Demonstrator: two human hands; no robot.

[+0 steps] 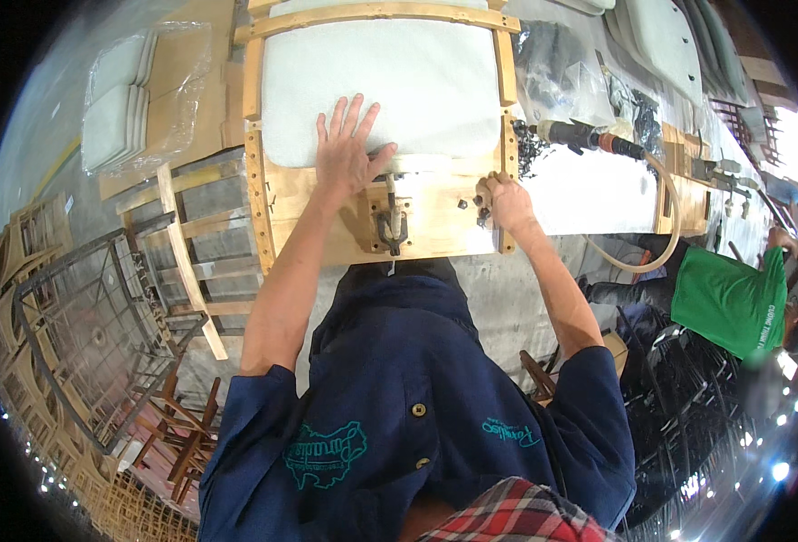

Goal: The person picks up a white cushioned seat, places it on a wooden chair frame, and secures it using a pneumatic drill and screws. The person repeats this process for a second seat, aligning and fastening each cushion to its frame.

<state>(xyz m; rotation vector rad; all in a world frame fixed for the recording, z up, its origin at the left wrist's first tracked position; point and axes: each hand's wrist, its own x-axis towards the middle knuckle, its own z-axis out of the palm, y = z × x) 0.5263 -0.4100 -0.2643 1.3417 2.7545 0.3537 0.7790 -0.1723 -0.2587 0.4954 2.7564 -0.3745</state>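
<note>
My left hand lies with fingers spread on a pale, round-cornered panel, near its front edge. The panel rests inside a wooden frame jig with holes along its side rails. At the jig's front right, my right hand has its fingers curled together over a few small dark parts. Whatever it pinches is too small and covered to name. Between my hands, a metal toggle clamp is fixed to the board's front edge.
A power driver with a pale hose lies right of the jig. Stacked pale panels in plastic sit on cardboard at the left. A wooden pallet and a metal frame stand nearer. A person in green is at the right.
</note>
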